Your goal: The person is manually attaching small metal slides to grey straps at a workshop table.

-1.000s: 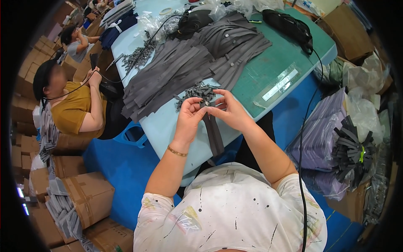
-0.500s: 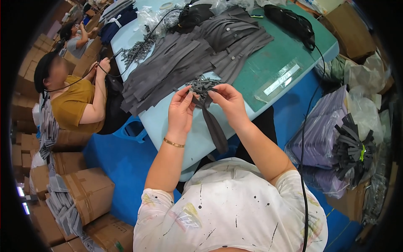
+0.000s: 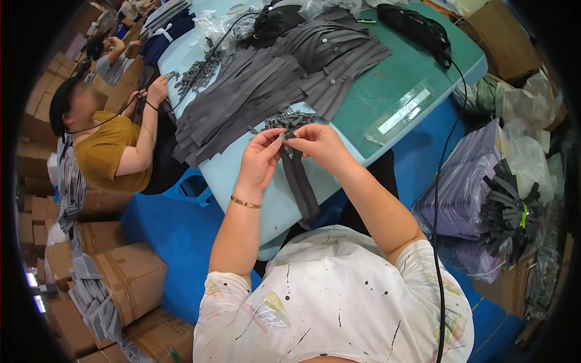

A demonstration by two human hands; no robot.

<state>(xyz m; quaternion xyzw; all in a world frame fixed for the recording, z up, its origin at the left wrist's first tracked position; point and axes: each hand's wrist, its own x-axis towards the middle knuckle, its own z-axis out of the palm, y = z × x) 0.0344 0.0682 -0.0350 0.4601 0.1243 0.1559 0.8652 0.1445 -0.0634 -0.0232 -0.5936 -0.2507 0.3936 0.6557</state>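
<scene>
Close over the near edge of the table, my left hand pinches a small grey metal piece that looks like a zipper slider. My right hand meets it fingertip to fingertip, closed on the top end of a dark grey zipper tape. The tape hangs down from my fingers over the table edge. Whether its end is inside the slider is hidden by my fingers. Just beyond my hands lies a heap of small grey sliders. A broad pile of dark grey zipper tapes spreads behind it.
A green mat covers the table's right side, with a black bag on it. More sliders lie at the far left. A co-worker sits left. Cartons stand left; wrapped purple bundles stand right. A black cable hangs right.
My hands have come together, the right one moving left until its fingertips meet the left's. The hanging zipper tape has swung to the left.
</scene>
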